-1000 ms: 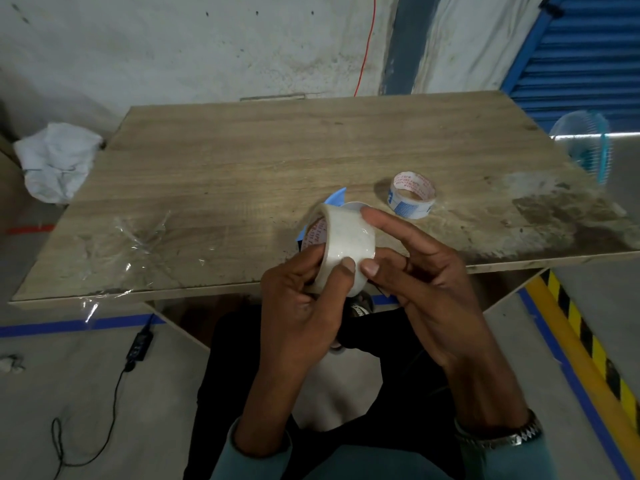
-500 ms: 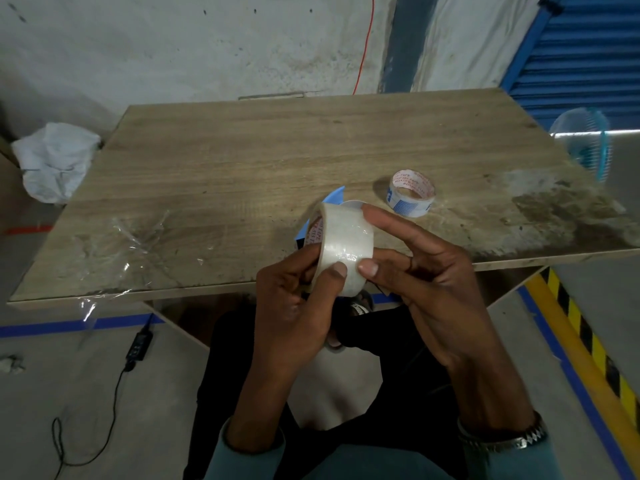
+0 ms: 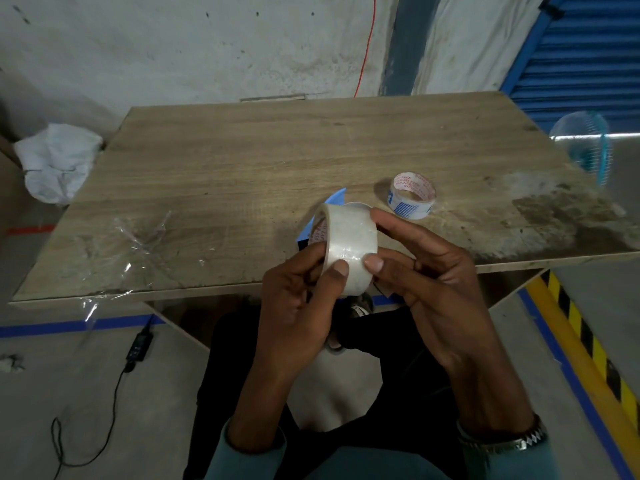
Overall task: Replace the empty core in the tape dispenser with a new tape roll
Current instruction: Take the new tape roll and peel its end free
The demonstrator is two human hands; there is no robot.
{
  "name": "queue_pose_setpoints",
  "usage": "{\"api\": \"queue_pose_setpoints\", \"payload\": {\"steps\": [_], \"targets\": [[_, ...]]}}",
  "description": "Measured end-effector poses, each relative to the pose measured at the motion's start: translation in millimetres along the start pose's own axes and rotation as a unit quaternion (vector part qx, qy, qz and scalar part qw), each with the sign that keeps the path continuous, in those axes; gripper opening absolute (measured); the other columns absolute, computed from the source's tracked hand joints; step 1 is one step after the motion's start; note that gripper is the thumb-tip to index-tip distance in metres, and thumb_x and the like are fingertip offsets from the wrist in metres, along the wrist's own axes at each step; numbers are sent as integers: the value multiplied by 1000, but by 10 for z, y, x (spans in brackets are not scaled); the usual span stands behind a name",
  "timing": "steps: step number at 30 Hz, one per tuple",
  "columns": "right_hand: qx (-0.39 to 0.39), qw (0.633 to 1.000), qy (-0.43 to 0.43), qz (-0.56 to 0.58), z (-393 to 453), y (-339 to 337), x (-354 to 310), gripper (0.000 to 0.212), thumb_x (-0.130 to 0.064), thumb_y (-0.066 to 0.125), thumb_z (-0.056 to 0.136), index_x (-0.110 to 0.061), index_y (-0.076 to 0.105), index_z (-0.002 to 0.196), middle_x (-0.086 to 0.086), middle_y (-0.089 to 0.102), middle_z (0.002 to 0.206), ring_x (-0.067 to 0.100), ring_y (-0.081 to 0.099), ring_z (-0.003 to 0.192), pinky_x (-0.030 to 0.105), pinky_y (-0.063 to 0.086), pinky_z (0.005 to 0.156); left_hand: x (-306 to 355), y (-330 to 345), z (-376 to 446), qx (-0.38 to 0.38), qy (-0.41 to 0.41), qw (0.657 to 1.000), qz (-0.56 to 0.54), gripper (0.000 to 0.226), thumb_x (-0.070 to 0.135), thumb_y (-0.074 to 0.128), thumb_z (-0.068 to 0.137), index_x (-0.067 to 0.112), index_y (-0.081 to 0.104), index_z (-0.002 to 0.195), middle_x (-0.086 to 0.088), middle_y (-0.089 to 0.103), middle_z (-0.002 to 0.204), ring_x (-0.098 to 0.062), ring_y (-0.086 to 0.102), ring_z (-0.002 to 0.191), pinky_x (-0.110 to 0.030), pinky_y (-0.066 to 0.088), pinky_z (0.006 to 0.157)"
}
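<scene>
I hold the new tape roll (image 3: 349,249) over the near table (image 3: 242,188) edge, left hand (image 3: 298,306) gripping it, right hand (image 3: 426,271) pinching its face. The empty core (image 3: 412,195) lies far right. I'm probably hunting the loose end; next, peel it free. Dispenser (image 3: 334,202) mostly hidden behind.

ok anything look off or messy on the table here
Yes: crumpled clear film lies on the table at its near left corner and hangs over the edge. At the right, the tabletop is stained and worn.
</scene>
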State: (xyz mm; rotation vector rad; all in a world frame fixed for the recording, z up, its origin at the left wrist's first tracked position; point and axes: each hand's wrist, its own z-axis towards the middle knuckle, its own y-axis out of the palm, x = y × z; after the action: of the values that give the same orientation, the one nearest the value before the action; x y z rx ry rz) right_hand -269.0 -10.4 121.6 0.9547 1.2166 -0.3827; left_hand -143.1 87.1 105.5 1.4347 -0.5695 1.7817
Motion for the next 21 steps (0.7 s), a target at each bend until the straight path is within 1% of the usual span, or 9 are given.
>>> {"api": "queue_pose_setpoints", "payload": {"steps": [2,3,7,10,12,15,17,19,21], "targets": [[1,1000,-4,-8,-3,10,9,54,0,76,78,-13,72,131,6,83,114,27,80,107,37,65,89,-14,1,5,16,11,1000,17,19,28,62,90,27,80,95,-11,79,89,-8,75,84,-23,59,74],[1,1000,-2,-12,-5,18,17,54,1,77,78,-15,72,129,5,83,113,26,80,106,37,65,89,-23,1,6,31,12,999,22,18,29,63,89,28,81,89,-12,79,86,-9,74,80,-24,59,72],[-3,1000,4,-18,-20,65,38,54,1,78,78,-19,74,128,11,84,108,31,81,103,39,66,87,-32,16,10,83,18,996,21,21,31,65,85,39,82,75,12,77,70,1,72,70,-18,55,66],[-12,999,1,-42,-20,64,55,55,-2,81,79,-21,75,130,17,83,104,34,81,101,38,66,87,-54,46,13,126,6,992,20,19,34,67,82,32,79,68,12,75,65,-1,70,65,-21,55,64],[-18,997,-3,-76,-16,55,73,55,-1,81,82,-21,74,133,14,84,104,31,81,102,40,66,89,-83,36,16,138,-9,990,17,18,36,68,82,32,79,68,11,75,65,-3,71,65,-23,55,64],[-2,985,-55,-161,5,38,100,50,-2,84,83,-21,75,129,5,80,122,20,76,118,47,64,96,-125,-7,33,99,-13,995,14,20,37,68,86,23,80,77,4,78,72,-7,74,70,-25,58,67],[21,963,-118,-241,13,33,122,45,-13,88,82,-21,78,125,-4,73,136,14,67,130,45,62,100,-98,-14,22,72,-13,997,7,27,37,66,88,15,79,80,1,78,73,-9,73,72,-26,57,68],[35,931,-174,-318,8,23,122,40,-25,90,80,-24,81,119,-10,71,137,15,65,132,42,58,105,-84,1,-1,45,-10,999,-14,29,36,61,90,14,78,82,1,78,77,-9,74,76,-24,57,71],[40,906,-207,-367,-17,18,107,35,-28,91,79,-25,83,114,-11,74,130,15,66,129,33,54,108,-44,10,-16,23,-16,998,-50,25,28,58,93,20,81,89,3,81,85,-8,77,84,-21,57,76]]}}
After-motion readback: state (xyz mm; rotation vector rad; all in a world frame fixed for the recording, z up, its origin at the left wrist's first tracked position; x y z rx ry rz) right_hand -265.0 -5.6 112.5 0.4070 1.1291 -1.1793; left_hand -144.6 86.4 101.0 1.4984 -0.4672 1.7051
